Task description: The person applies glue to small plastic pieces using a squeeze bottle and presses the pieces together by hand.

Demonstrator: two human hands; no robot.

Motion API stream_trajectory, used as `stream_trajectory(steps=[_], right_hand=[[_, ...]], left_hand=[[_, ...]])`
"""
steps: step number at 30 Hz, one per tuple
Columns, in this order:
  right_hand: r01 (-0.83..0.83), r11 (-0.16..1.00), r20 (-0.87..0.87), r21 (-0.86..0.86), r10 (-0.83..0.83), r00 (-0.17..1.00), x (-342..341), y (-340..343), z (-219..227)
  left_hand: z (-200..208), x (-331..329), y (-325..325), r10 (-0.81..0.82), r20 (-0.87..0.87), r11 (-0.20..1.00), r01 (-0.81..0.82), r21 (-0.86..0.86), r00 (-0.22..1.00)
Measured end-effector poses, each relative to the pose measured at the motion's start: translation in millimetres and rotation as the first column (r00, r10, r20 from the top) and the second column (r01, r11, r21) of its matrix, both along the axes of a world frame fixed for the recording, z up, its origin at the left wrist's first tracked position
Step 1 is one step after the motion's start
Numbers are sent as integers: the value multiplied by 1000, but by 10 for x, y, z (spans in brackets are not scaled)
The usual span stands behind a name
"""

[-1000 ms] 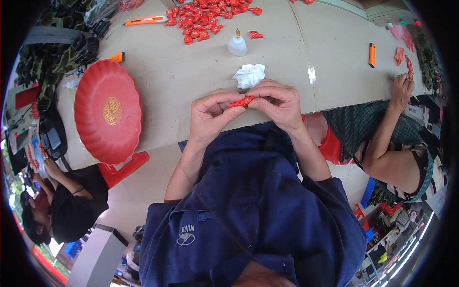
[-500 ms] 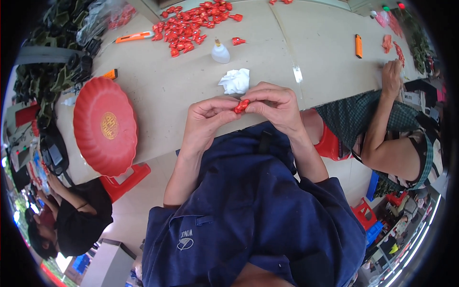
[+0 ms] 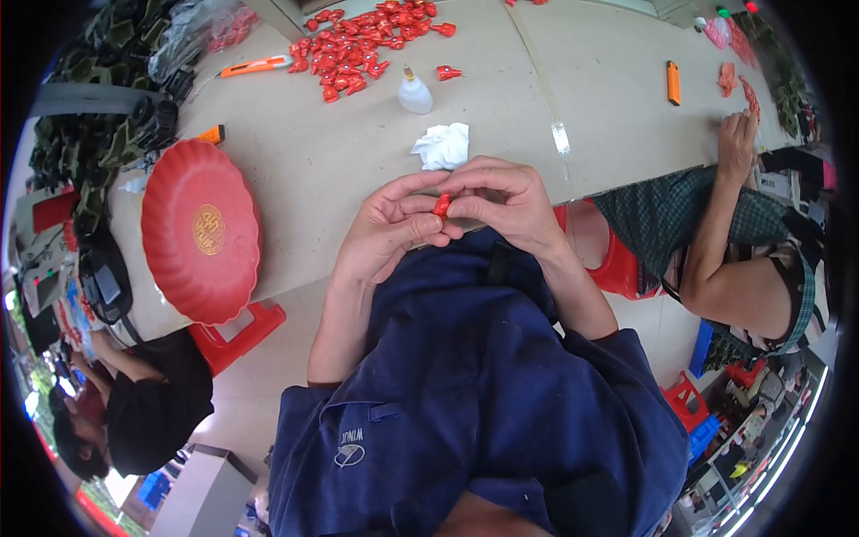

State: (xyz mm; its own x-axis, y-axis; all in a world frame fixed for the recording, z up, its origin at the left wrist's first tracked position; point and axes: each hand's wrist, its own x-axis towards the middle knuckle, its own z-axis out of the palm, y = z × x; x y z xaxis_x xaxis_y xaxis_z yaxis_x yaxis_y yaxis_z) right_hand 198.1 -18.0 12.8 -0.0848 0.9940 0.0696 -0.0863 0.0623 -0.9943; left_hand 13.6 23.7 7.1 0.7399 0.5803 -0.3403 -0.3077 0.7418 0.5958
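Between my two hands is a small glossy red plastic piece (image 3: 442, 205), held upright just in front of the table's near edge. My left hand (image 3: 386, 225) is closed on its lower left side with thumb and fingers. My right hand (image 3: 508, 199) pinches it from the right, thumb against the piece. The fingers hide much of it. Beyond my hands lies a crumpled white tissue (image 3: 441, 146). Past that stands a small translucent squeeze bottle (image 3: 415, 95) with a thin tip. A single red piece (image 3: 448, 72) lies beside the bottle.
A heap of similar red pieces (image 3: 358, 49) lies at the far side, near an orange cutter knife (image 3: 255, 66). A scalloped red tray (image 3: 170, 224) is at left. An orange tool (image 3: 673, 83) lies at right, near another person's arm (image 3: 716, 210).
The red piece has turned from slanted sideways to upright between my fingers. My left hand has dropped slightly and its fingers have shifted lower on the piece.
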Motion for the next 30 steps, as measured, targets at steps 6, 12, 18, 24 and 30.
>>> stream_trajectory(steps=[6,12,18,24,30], right_hand=[[-70,994,80,-83,77,994,-121,146,86],[312,933,430,180,-360,828,-88,474,164],[147,914,674,378,-381,633,-94,832,12],[127,945,592,300,-289,753,-60,782,98],[218,968,243,128,-243,939,-117,285,296]], left_hand=[[-23,-206,42,30,-11,990,-28,140,1000],[-23,-272,95,120,-21,992,-119,45,993],[-33,-302,97,177,-34,984,-177,8,984],[-91,-332,98,188,-1,982,-188,-15,982],[-60,-315,107,187,14,982,-187,-7,982]])
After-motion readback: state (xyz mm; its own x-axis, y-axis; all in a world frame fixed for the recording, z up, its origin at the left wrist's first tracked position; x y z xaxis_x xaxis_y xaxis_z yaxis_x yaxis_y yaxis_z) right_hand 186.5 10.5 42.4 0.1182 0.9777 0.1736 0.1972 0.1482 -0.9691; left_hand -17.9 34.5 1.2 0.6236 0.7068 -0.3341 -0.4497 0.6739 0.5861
